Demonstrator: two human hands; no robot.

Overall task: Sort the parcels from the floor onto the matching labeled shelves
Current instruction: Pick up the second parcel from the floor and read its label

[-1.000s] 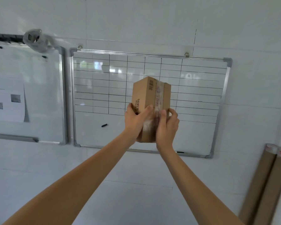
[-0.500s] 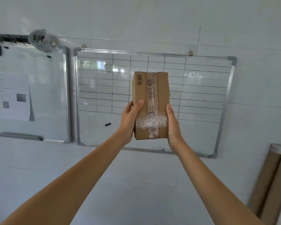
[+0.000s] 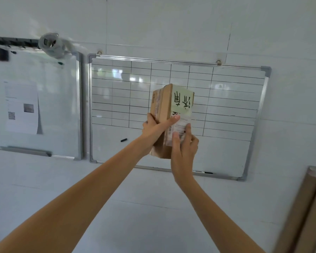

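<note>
Two bare hands hold one cardboard parcel (image 3: 162, 106) up at arm's length in front of a white tiled wall. The left hand (image 3: 154, 129) grips the box's left side from below, its thumb laid across the near edge and its fingers (image 3: 150, 117) curled round the far side. The right hand (image 3: 185, 145) holds the lower right part, thumb pressed flat on the face turned toward the camera and the other fingers wrapped behind the box, where they are mostly hidden. So both sets of fingers are closed around the parcel, not spread.

The parcel stands roughly upright, tilted a little, with one corner edge toward the camera. On its right-hand face sits a pale green note (image 3: 182, 103) with large black handwritten characters, turned sideways; below that note is a white printed shipping label (image 3: 180, 129), partly covered by the right thumb. The print is too small to read.

Behind the parcel hangs a gridded whiteboard (image 3: 226, 106) in a metal frame, with a small dark magnet (image 3: 123, 140) on its lower blank area. Just left of it hangs a second whiteboard (image 3: 62, 106) carrying a sheet of paper (image 3: 21, 106). A roll of clear tape (image 3: 52, 45) hangs at the top edge of that second board. Two brown cardboard tubes (image 3: 303, 212) lean against the wall at lower right.
</note>
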